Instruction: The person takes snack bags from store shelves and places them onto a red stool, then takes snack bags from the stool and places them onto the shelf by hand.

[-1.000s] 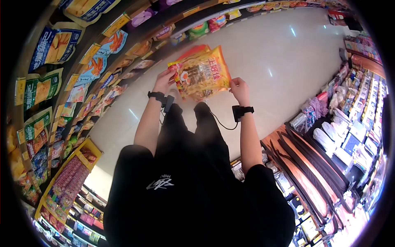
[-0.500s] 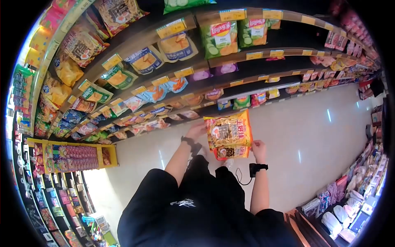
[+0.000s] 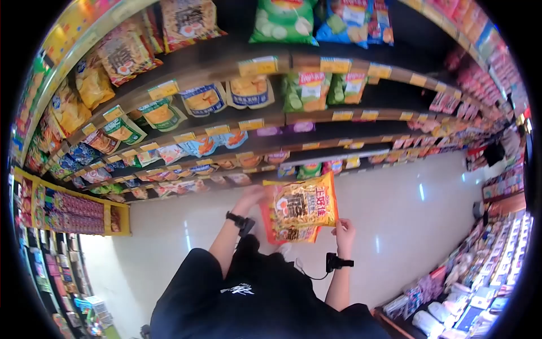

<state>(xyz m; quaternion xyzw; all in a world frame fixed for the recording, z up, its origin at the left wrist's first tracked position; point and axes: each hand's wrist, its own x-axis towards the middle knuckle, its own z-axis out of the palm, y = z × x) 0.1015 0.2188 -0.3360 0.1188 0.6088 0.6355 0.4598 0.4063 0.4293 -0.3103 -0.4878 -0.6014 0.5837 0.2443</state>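
Note:
A yellow snack bag (image 3: 305, 200) with red lettering is held up in front of my body, overlapping a second red-edged bag (image 3: 291, 234) beneath it. My left hand (image 3: 254, 196) grips the bags at their left edge, its fingers partly blurred. At the lower right corner, my right hand (image 3: 344, 230) pinches the yellow bag. Both wrists wear black straps with small devices. The bags hang above the pale floor, just below the lowest shelf in view.
Curved snack shelves (image 3: 293, 118) with yellow price tags span the top and left. A yellow display rack (image 3: 121, 220) stands at the left. Goods (image 3: 446, 305) lie on a low display at the right. A person (image 3: 494, 152) is far off at the right.
The view has swung toward the shelves, showing more upper rows. Both hands still hold the bags, which first shifted right and down in view, then slightly left and down.

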